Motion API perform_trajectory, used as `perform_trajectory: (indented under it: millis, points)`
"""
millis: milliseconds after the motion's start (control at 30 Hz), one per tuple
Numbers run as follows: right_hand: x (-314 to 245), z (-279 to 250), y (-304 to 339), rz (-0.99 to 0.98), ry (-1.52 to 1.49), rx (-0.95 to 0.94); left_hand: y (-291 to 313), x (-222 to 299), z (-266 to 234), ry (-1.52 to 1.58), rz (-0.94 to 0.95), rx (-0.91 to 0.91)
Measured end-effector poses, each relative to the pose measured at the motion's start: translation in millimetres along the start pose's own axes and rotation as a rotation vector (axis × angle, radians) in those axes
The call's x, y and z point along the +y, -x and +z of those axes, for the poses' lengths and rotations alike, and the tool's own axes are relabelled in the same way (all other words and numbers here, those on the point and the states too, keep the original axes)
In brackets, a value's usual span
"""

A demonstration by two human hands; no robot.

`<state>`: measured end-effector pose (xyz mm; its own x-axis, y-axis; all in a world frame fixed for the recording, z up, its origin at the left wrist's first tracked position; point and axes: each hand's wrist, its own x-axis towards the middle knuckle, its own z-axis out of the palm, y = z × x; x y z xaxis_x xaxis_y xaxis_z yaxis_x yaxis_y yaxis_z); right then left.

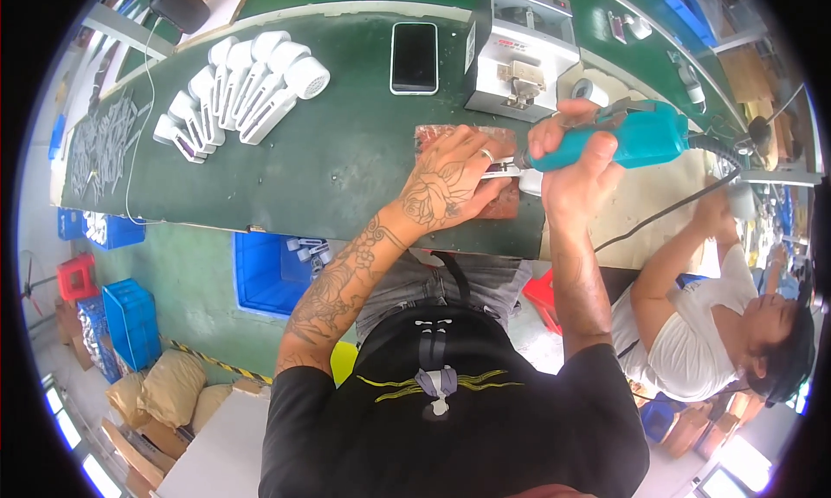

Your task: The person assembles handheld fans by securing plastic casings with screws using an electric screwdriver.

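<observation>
My right hand [582, 156] is closed around a teal electric screwdriver [645, 139], whose tip points left. Its tip meets a small white plastic device [502, 171], apparently of the same kind as those lined up on the bench. My left hand [450, 179] presses the device down, fingers curled over its left end, a ring on one finger. Beneath both lies a reddish-brown block or pad [502, 205] on the green bench. Much of the device is hidden by my fingers.
Several white shower-head-shaped devices [234, 87] stand in rows at the left, beside a heap of thin grey pieces [104, 139]. A phone [415, 58] and a grey metal machine [522, 52] sit farther back. A black cord [666, 212] trails right. Another person [692, 316] works at my right.
</observation>
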<state>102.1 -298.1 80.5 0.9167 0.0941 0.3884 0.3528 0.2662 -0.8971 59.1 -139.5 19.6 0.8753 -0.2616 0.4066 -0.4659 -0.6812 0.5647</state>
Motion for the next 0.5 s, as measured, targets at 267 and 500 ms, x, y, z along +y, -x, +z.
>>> perform_trajectory:
  millis: [267, 500]
  points:
    - [7, 0, -3, 0.023, 0.015, 0.038, -3, -1, -2, 0.077, 0.02, 0.004]
    - [9, 1, -5, -0.035, -0.034, 0.004, -1, -14, 10, 0.237, -0.038, -0.076]
